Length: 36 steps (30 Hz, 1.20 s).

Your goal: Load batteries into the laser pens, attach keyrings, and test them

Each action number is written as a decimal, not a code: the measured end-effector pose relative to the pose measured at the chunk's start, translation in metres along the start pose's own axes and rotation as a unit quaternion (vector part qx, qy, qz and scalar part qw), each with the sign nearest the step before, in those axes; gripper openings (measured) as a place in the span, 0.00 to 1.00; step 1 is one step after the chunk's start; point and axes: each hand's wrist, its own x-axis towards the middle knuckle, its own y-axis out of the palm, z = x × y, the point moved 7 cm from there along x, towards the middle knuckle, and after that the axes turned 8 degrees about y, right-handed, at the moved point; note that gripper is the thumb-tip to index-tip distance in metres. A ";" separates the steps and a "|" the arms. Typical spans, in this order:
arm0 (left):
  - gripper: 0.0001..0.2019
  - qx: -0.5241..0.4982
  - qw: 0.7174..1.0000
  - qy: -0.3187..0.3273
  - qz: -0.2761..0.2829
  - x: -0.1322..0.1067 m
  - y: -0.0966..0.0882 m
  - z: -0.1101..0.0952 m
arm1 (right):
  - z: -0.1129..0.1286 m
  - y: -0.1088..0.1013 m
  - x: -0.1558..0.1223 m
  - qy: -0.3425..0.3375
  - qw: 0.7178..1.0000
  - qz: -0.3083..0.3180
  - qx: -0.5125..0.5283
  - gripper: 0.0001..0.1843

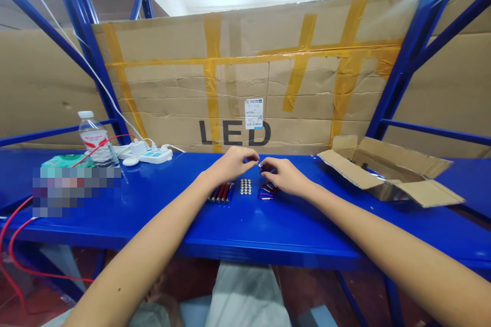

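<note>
My left hand [237,161] is closed in a pinch, its fingertips meeting those of my right hand over the table. In my right hand [281,173] the thumb and fingers grip a small blue piece with a pale tip [261,166]; its kind is too small to tell. Whether my left fingers also hold it cannot be made out. Under my left hand lies a row of several red and blue metal tubes [221,193], like small flashlights. Beside them several round silver pieces [246,187] form a neat grid. Red and blue carabiners [265,194] lie below my right hand.
An open cardboard box [383,184] stands at the right with small parts inside. A water bottle [95,138], a green packet [67,161] and a white power strip [153,154] with cables sit at the left. A large cardboard sheet [172,97] closes off the back of the blue table [245,230].
</note>
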 end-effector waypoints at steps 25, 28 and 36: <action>0.07 0.040 0.941 -0.233 0.244 -0.046 0.010 0.054 | 0.004 -0.007 -0.002 0.009 0.999 -0.020 0.024 0.08; 0.07 0.064 0.939 -0.228 0.251 -0.045 0.014 0.054 | 0.006 -0.007 -0.001 0.009 1.000 -0.019 0.019 0.09; 0.06 -0.033 0.988 -0.150 -0.006 -0.018 -0.010 0.029 | 0.006 -0.006 -0.001 -0.009 1.000 -0.026 -0.003 0.10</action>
